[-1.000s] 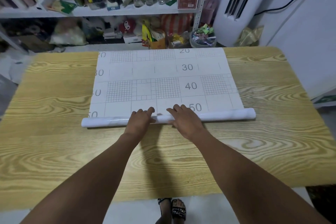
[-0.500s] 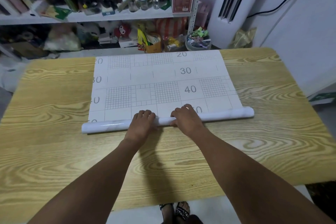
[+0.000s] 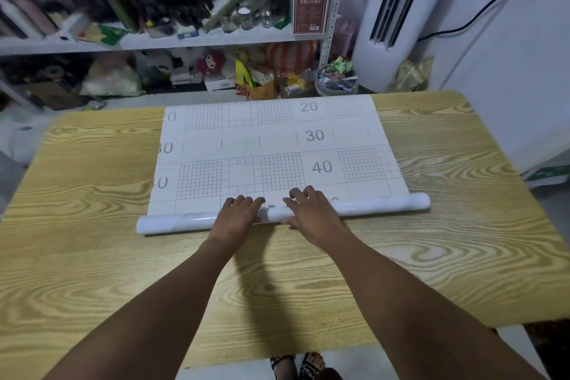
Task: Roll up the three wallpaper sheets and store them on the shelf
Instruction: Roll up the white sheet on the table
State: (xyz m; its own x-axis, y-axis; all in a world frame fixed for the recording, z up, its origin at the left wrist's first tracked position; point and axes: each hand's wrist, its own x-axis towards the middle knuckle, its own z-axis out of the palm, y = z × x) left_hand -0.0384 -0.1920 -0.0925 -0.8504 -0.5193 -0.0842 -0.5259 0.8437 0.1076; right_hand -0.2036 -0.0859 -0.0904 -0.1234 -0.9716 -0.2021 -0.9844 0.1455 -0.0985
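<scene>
A white wallpaper sheet [image 3: 271, 139] lies backing side up on the wooden table [image 3: 92, 225], printed with grids and the numbers 20, 30 and 40. Its near end is wound into a glossy roll [image 3: 382, 205] that spans the sheet's width. My left hand [image 3: 236, 214] and my right hand [image 3: 311, 213] both rest on the middle of the roll, palms down and fingers curled over its top. Only this one sheet is in view. The shelf [image 3: 185, 40] stands behind the table.
The metal shelf is crowded with bottles, jars, a brown carton [image 3: 310, 12] and bags. A white standing air conditioner [image 3: 391, 9] is at the back right, with a small bin of wrappers [image 3: 336, 80] beside it. My sandalled feet show below the table's near edge.
The roll has advanced away from me over the sheet, now covering the 50 mark. Both hands have moved forward with it.
</scene>
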